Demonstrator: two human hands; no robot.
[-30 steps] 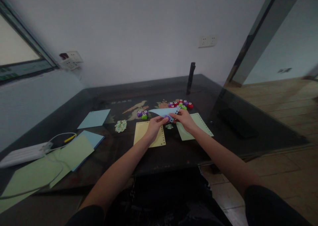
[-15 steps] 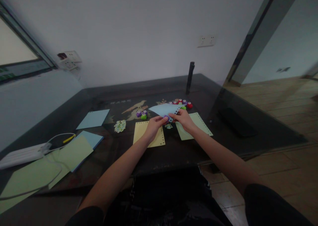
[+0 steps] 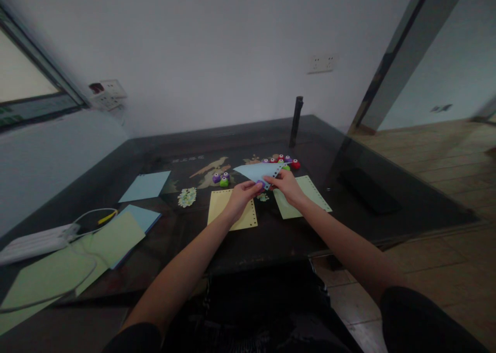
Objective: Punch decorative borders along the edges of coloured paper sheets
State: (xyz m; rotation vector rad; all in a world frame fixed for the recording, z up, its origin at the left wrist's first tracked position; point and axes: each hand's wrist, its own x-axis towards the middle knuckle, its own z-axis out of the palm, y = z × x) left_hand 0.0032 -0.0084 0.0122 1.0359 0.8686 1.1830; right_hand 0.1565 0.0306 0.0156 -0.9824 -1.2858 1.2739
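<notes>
Above the dark table, my left hand [image 3: 241,199] is closed round a small purple craft punch [image 3: 260,184] at the near edge of a light blue sheet of paper [image 3: 251,171]. My right hand [image 3: 287,185] pinches that sheet near its right edge, where a row of punched holes runs. The sheet is tilted and bends away from me. Beneath my left hand lies a yellow sheet [image 3: 217,208] with holes along its edges. A pale green sheet [image 3: 306,195], also punched, lies under my right wrist. Small paper cut-outs [image 3: 262,198] are partly hidden between the hands.
Several coloured punches [image 3: 295,164] stand behind the blue sheet, and three more [image 3: 223,182] stand left of it. A pile of cut-outs [image 3: 187,197], a blue sheet [image 3: 147,185], green paper [image 3: 120,234] and a white power strip [image 3: 34,243] lie leftward. A black post [image 3: 296,121] stands behind.
Almost nothing differs. The blue sheet has shifted very slightly to the right and down; both hands keep their hold.
</notes>
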